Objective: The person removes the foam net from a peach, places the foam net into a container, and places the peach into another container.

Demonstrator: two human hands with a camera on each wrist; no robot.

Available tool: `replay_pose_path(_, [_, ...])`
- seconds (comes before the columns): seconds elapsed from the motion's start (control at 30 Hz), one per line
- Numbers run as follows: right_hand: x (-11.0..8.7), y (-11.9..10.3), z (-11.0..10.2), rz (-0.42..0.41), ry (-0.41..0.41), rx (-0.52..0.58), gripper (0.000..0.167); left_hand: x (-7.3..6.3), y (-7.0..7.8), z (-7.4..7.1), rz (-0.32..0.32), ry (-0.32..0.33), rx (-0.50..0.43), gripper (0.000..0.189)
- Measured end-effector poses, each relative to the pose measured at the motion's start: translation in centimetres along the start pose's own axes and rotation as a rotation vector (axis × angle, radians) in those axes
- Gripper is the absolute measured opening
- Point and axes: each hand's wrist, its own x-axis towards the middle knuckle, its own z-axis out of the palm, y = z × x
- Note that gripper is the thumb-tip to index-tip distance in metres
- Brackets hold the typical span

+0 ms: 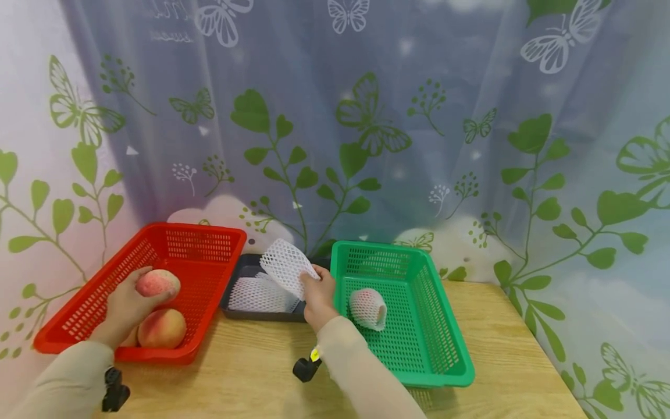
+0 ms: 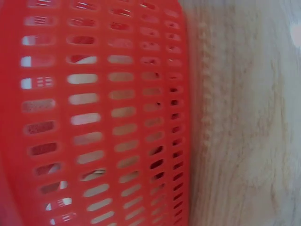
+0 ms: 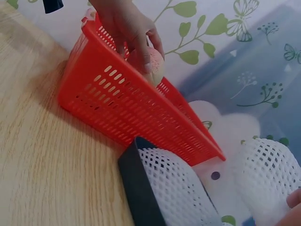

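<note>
My left hand [image 1: 125, 302] grips a pink peach [image 1: 156, 283] inside the red basket [image 1: 220, 279]. Below it lies another peach [image 1: 163, 329], with part of one more showing beside it under the hand. My right hand [image 1: 319, 297] pinches a white foam net sleeve [image 1: 285, 263] over the dark tray [image 1: 251, 315], where more foam net sleeves [image 1: 256, 295] lie. In the right wrist view, the left hand [image 3: 129, 30] curls its fingers round the peach [image 3: 157, 66] at the basket's rim. Only the basket wall [image 2: 103, 108] and tabletop fill most of the left wrist view.
To the right stands a green basket [image 1: 445, 331] holding a peach in a foam net [image 1: 365, 307]. All the containers rest on a wooden table [image 1: 251, 372]. A patterned curtain [image 1: 324, 192] hangs close behind them.
</note>
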Motion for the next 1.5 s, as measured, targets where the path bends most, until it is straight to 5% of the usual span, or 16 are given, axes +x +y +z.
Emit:
replay_pose_path(0.43, [0.5, 3.1, 1.6, -0.073, 0.251, 0.004, 0.019, 0.8, -1.4, 1.4, 0.178, 0.078, 0.077, 0.075])
replay_pose_path(0.67, [0.9, 4.0, 1.7, -0.044, 0.274, 0.026, 0.025, 1.2, -1.7, 1.7, 0.161, -0.035, 0.091, 0.078])
replay_pose_path(0.93, [0.9, 4.7, 1.9, 0.025, 0.24, -0.007, 0.034, 1.7, -2.2, 2.3, 0.268, -0.095, 0.199, 0.072])
replay_pose_path(1.17, [1.4, 5.6, 1.8, 0.038, 0.261, -0.025, 0.035, 1.7, -1.8, 2.0, 0.226, -0.165, 0.246, 0.066])
replay_pose_path(1.5, [0.5, 4.8, 1.6, 0.101, 0.275, -0.079, 0.035, 1.6, -1.9, 1.9, 0.193, -0.156, 0.266, 0.068])
